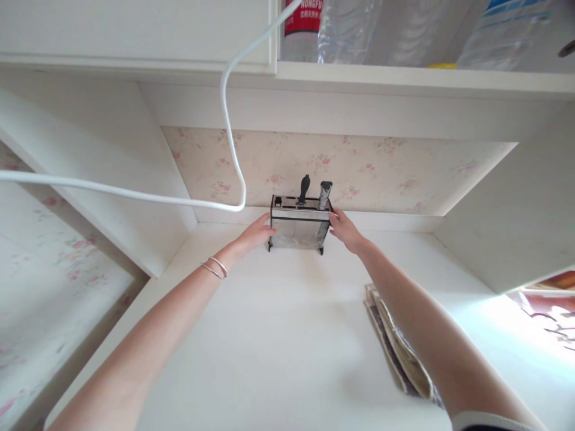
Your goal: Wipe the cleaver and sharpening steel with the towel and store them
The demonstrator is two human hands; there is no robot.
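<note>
A knife holder (294,232) with clear sides and a black-edged slotted top stands upright at the back of the white surface, close to the wall. Two handles stick up from its slots: a slim black handle (304,188) and a thicker grey, mottled handle (324,195). My left hand (255,233) grips the holder's left side. On the opposite side, my right hand (345,231) has its fingers against the upper right edge. Both arms are stretched far forward, and the far fingers of each hand are partly hidden.
A folded cloth (398,347) lies under my right forearm on the white surface (278,335). Above hangs a cabinet shelf (422,81) with plastic bottles (303,30). A white cable (231,131) crosses the upper left view. Side panels (507,215) flank the niche.
</note>
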